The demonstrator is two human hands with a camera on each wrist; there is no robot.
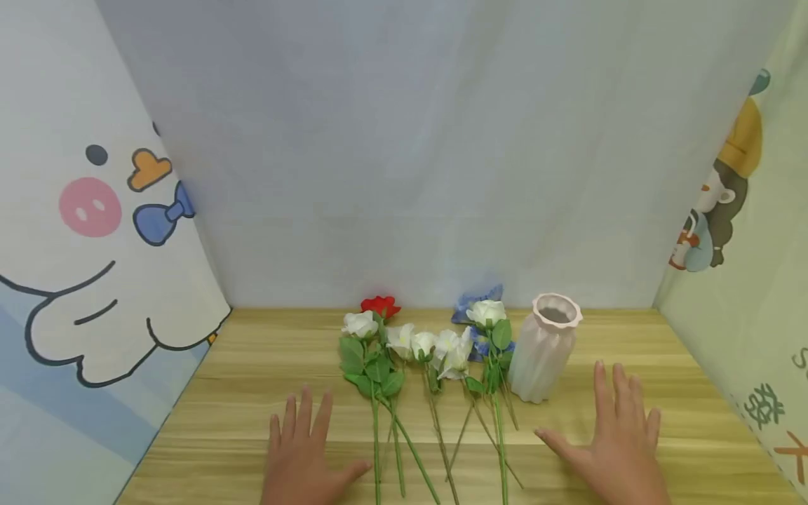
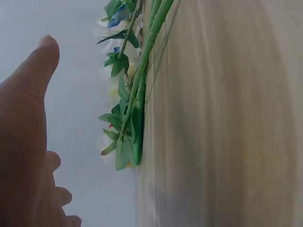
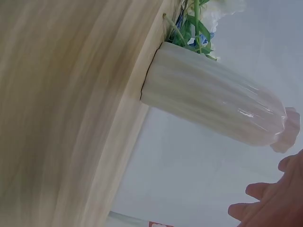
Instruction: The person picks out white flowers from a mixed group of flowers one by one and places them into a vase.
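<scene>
My left hand [image 1: 303, 452], fingers spread and holding nothing, is at the front left of the table, beside the stems of the artificial flowers. My right hand [image 1: 615, 442] is likewise spread and bare, to the right of a pale pink vase [image 1: 543, 351]. The vase stands upright with a scalloped rim. Left of it lie several white roses [image 1: 360, 324], a red flower [image 1: 381, 306] and blue flowers [image 1: 470, 305], their green stems pointing towards me. In the left wrist view, leaves [image 2: 123, 151] and stems appear beyond the thumb. The right wrist view shows the vase [image 3: 213, 97] near my fingers.
The wooden table [image 1: 221, 393] ends at a plain grey-white backdrop [image 1: 391, 154]. A cloth with a cartoon duck [image 1: 95, 294] hangs at the left, and a pale green printed cloth [image 1: 745, 315] at the right.
</scene>
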